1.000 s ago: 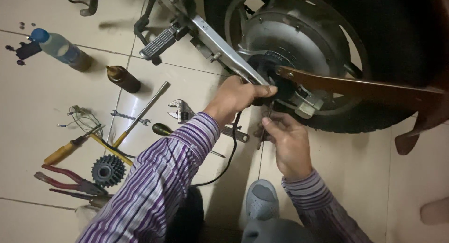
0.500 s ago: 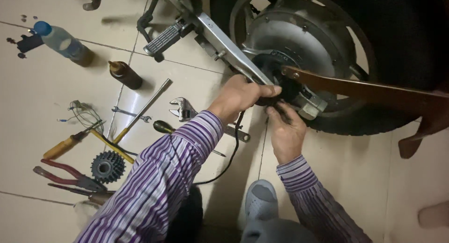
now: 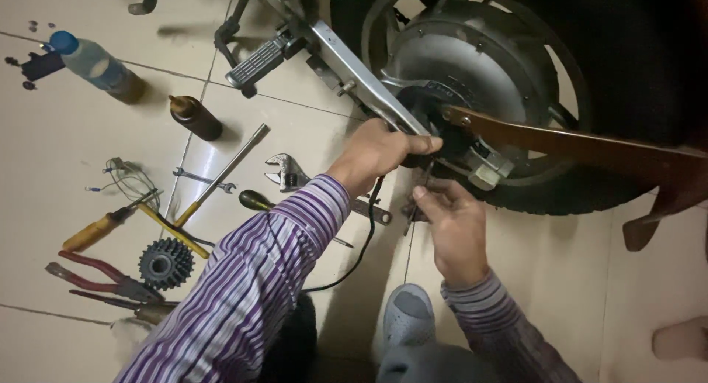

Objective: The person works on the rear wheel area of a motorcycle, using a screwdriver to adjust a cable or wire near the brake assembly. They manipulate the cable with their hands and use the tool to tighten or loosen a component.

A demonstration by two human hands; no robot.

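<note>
**Both hands at the axle of a hub wheel**

A large wheel (image 3: 509, 95) with a silver hub and a black tyre is seen lying against a tiled floor (image 3: 66, 176), and all places below are given from its axle (image 3: 435, 136). The left hand (image 3: 380, 150) is laid directly on the axle's near side, its fingers curled closed around the end of a silver frame bar (image 3: 354, 73) where that bar meets the hub; what lies inside the curl cannot be told. The right hand (image 3: 453, 228) is held just below the axle, fingers loosely bent and half open, thumb and forefinger drawn together near a small dark part at the wheel's lower edge; whether that part is actually pinched cannot be told. A brown flat arm (image 3: 575, 143) is seen running away from the axle to the right, across the tyre. A black cable (image 3: 361, 235) is trailed down from beneath the left hand. Both forearms are covered by purple striped sleeves (image 3: 251, 294).

Tools are spread well left of the axle: an adjustable wrench (image 3: 287, 173) nearest, then a long metal rod (image 3: 225, 173), a black-handled screwdriver (image 3: 254, 200), a yellow-handled screwdriver (image 3: 96, 230), a toothed sprocket cluster (image 3: 166, 263) and red-handled pliers (image 3: 92, 274). Farther left and higher, a brown bottle (image 3: 194, 117) and a clear bottle with a blue cap (image 3: 92, 62) are laid on the tiles. A ridged foot peg (image 3: 258, 58) is seen up and left of the axle. A grey slipper (image 3: 409, 316) is placed below the right hand.
</note>
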